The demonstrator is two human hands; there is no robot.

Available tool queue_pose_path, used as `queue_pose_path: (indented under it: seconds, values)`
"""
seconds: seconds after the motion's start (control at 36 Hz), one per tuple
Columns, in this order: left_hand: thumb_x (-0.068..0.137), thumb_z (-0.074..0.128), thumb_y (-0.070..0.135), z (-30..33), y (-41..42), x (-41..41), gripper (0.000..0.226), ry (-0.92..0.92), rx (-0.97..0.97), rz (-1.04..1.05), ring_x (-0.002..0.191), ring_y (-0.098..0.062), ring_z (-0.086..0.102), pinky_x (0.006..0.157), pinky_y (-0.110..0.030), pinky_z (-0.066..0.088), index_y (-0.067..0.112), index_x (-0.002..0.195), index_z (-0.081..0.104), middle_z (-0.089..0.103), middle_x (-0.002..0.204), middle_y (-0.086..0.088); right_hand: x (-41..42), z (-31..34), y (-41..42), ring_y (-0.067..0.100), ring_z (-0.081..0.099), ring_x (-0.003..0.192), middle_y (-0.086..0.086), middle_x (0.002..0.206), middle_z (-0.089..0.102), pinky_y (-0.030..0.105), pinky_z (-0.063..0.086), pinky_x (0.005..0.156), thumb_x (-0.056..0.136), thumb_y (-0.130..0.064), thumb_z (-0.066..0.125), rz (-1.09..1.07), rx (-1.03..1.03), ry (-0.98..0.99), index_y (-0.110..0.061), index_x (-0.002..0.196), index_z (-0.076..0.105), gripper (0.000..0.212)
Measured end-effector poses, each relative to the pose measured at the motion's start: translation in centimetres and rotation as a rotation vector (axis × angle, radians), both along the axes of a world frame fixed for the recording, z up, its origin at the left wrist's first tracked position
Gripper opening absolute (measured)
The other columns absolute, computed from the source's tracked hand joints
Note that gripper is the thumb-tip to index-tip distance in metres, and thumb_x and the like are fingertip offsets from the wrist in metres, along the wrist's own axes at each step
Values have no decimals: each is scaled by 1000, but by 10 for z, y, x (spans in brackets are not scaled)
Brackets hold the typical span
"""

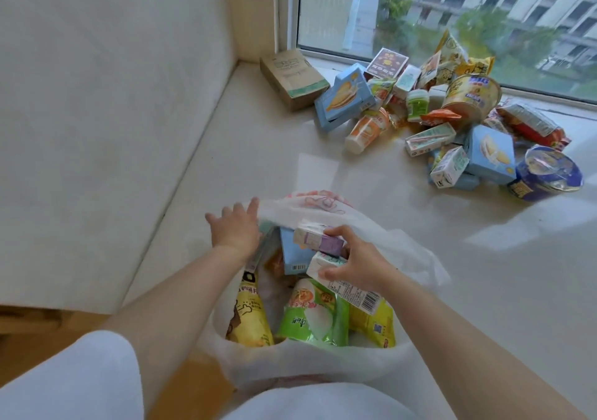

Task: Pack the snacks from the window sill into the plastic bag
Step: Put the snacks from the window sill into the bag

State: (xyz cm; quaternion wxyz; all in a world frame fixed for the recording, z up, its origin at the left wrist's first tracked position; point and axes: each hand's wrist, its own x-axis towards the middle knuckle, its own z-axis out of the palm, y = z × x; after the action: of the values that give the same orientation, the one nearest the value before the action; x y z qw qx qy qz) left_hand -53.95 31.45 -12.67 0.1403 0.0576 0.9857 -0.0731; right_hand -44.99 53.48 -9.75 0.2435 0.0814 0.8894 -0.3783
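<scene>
R. hand (357, 264): grip closed round two small cartons (326, 251) inside the plastic bag (403, 251). L. hand (237, 225): fingers straight, holding bag rim open. Bag sits on window sill (274, 161), part-filled w/ packets; remaining snacks (452, 112) piled by the window glass.
</scene>
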Motion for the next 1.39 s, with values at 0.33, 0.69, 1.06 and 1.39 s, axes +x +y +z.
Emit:
queue_pose_path:
  seconds: [0.33,0.69,1.06,1.39]
  values:
    - [99,26,18,76,7,-64,39,186,772,418,95,-33,50,75,-31,32,-2,103,59,59,99,-20,-24,-12,-83,25,48,115,5,124,54,35,42,84,90,-26,58,625,471,269,-43,144,24,66]
    - [85,57,49,12,0,-15,70,32,312,107,140,-33,10,112,-50,17,32,145,25,10,153,-10,27,-18,24,28,9,142,9,154,15,44,6,116,90,-36,54,-419,828,-38,-18,147,23,67]
    - [89,59,39,16,41,-39,73,-78,325,-242,122,-28,49,98,-42,38,37,148,17,46,140,-4,12,29,88,26,59,77,6,79,59,35,48,70,95,-24,53,-1173,-337,-79,-10,100,58,16]
    - [101,38,19,26,129,-32,32,-432,673,176,110,-30,53,85,-30,41,6,119,61,59,120,-13,13,46,192,29,61,82,9,94,63,36,49,73,91,-36,52,-1242,-332,-112,-14,104,59,27]
